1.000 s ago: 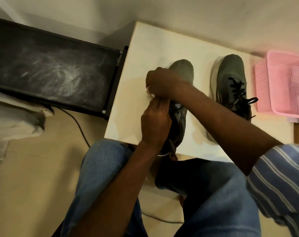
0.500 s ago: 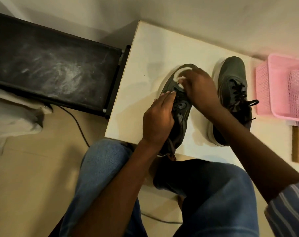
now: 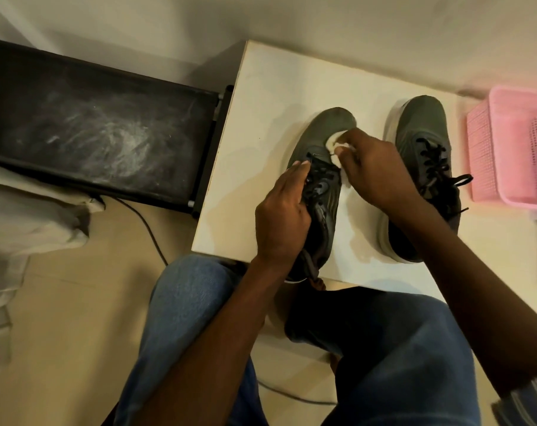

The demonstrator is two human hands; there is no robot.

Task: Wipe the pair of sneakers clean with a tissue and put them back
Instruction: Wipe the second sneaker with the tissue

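On the white rectangular tabletop (image 3: 262, 96) the left hand (image 3: 284, 216) rests on the near sneaker, a dark grey-green fabric shoe with black laces (image 3: 319, 167); its fingers (image 3: 299, 169) lie almost straight along the left side and over the lace area, and they press the shoe rather than close around it. This hold should stay firm and low, so that the shoe does not slide or turn under the rubbing. Just to the right, the right hand (image 3: 375, 170) pinches a small crumpled white tissue (image 3: 335, 142) between curled fingers and pushes it on the toe part of the same shoe. I judge the wiping goes best with short strokes in one direction, toe to laces, and with a fresh fold of tissue when one side becomes dirty. Further right stands the second grey-green sneaker with black laces (image 3: 421, 133), untouched, its lace ends loose; it needs its turn before both go back. A pink plastic basket (image 3: 513, 130) is at the far right edge.
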